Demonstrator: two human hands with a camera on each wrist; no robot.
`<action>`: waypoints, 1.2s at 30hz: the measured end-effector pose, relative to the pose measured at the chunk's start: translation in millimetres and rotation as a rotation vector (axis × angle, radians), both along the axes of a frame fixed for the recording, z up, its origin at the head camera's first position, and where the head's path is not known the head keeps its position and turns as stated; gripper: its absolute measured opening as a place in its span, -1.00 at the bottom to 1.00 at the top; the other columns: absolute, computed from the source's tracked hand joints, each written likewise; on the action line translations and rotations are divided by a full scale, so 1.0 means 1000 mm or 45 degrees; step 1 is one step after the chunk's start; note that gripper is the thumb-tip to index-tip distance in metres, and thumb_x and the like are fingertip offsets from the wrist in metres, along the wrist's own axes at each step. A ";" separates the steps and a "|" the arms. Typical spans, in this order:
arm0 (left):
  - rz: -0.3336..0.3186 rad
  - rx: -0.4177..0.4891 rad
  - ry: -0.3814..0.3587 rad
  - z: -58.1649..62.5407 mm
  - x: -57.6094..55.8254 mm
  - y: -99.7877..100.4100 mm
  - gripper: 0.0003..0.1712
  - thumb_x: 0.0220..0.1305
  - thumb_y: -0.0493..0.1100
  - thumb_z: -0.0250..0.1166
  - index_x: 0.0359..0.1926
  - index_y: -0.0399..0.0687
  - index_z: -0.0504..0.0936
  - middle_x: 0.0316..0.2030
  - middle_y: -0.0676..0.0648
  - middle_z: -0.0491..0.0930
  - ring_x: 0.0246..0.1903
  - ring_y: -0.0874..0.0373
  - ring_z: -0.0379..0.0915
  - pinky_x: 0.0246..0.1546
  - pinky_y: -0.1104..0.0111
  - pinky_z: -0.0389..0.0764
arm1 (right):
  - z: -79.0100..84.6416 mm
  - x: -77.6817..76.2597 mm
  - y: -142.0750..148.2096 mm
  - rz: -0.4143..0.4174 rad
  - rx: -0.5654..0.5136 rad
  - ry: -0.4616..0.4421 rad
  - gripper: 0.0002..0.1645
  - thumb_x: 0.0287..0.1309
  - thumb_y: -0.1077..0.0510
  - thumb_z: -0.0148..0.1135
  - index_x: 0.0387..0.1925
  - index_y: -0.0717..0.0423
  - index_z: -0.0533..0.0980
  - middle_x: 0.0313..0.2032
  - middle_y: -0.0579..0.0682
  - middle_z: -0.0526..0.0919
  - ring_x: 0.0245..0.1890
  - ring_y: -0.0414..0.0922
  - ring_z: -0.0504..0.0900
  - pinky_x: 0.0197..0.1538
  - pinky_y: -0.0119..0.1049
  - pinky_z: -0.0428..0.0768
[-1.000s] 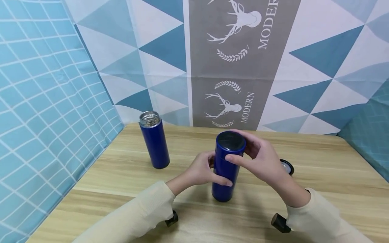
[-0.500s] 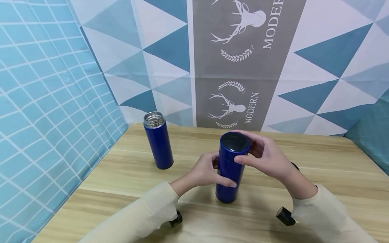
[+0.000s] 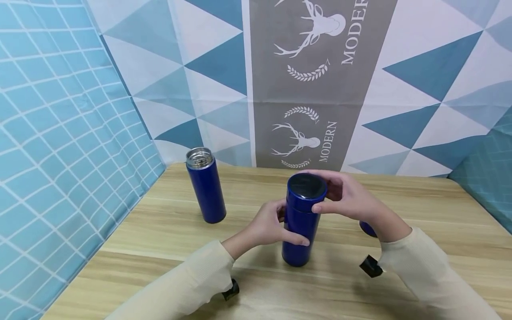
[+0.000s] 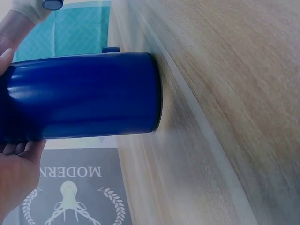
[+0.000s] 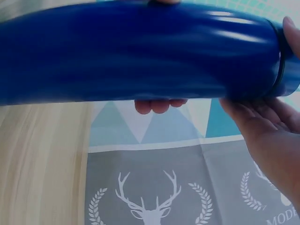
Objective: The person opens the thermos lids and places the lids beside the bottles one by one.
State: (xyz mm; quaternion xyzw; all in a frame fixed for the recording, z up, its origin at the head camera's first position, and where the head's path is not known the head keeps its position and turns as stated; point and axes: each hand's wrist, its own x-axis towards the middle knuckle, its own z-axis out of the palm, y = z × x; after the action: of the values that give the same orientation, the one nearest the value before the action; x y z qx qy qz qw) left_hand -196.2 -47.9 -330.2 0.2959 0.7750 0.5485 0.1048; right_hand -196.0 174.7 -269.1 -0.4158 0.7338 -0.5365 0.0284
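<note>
A tall dark-blue vacuum flask [image 3: 301, 222] stands upright on the wooden table, between my two hands. My left hand [image 3: 266, 226] grips its body from the left, thumb across the front. At the top, my right hand [image 3: 346, 198] holds the lid [image 3: 307, 186], which has a glossy black top; the thumb lies on the near side and the fingers wrap behind. A seam [image 5: 281, 56] between lid and body shows in the right wrist view, close to the right hand's fingers. The left wrist view shows the flask's base [image 4: 157, 93] right at the tabletop.
A second blue flask [image 3: 207, 191], without a lid, stands back left with its steel threaded mouth showing. Behind my right wrist, a blue lid [image 3: 368, 229] lies partly hidden on the table [image 3: 160, 240]. Patterned cloth walls [image 3: 296, 89] rise at the back and sides.
My right hand has turned slightly on the lid, its thumb sliding rightward and its wrist lowering. The left hand keeps its grip. More of the lid on the table's blue side shows.
</note>
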 end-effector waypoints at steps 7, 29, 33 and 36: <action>0.012 0.002 0.004 0.000 -0.001 0.000 -0.32 -0.25 -0.25 0.61 0.01 -0.07 0.59 -0.08 -0.06 0.71 -0.21 0.39 0.62 -0.06 0.41 0.64 | -0.002 -0.007 0.003 0.072 0.001 -0.027 -0.25 0.13 0.33 0.29 0.30 0.45 0.21 0.13 0.02 0.59 0.06 -0.18 0.64 0.07 -0.39 0.63; 0.031 -0.030 -0.020 0.000 0.004 -0.003 -0.32 -0.19 -0.19 0.59 0.05 -0.04 0.56 -0.06 -0.03 0.69 -0.18 0.32 0.62 -0.02 0.29 0.64 | -0.004 -0.040 0.004 0.529 -0.057 -0.272 -0.19 0.14 0.13 0.34 0.34 0.32 0.22 0.17 -0.03 0.59 0.11 -0.15 0.62 0.13 -0.27 0.61; 0.028 -0.039 -0.008 -0.001 0.003 -0.003 -0.31 -0.17 -0.17 0.58 0.08 -0.02 0.55 -0.03 -0.03 0.69 -0.17 0.32 0.62 0.01 0.25 0.63 | -0.008 -0.046 0.000 0.670 -0.105 -0.305 -0.14 0.16 0.05 0.33 0.35 0.33 0.18 0.23 0.01 0.54 0.22 -0.09 0.54 0.24 -0.22 0.53; 0.015 -0.032 -0.001 -0.001 0.002 -0.001 -0.31 -0.18 -0.18 0.58 0.07 -0.04 0.55 -0.05 -0.04 0.69 -0.18 0.33 0.62 -0.01 0.27 0.64 | -0.011 -0.047 0.000 0.700 -0.126 -0.256 -0.05 0.15 -0.09 0.30 0.36 0.37 0.14 0.27 0.07 0.49 0.27 -0.05 0.49 0.30 -0.20 0.48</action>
State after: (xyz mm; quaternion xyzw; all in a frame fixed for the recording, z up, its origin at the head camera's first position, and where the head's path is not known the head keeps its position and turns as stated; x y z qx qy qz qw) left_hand -194.0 -49.1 -331.3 0.2899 0.7836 0.5393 0.1055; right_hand -243.1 174.8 -280.3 -0.5446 0.5600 -0.5824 0.2250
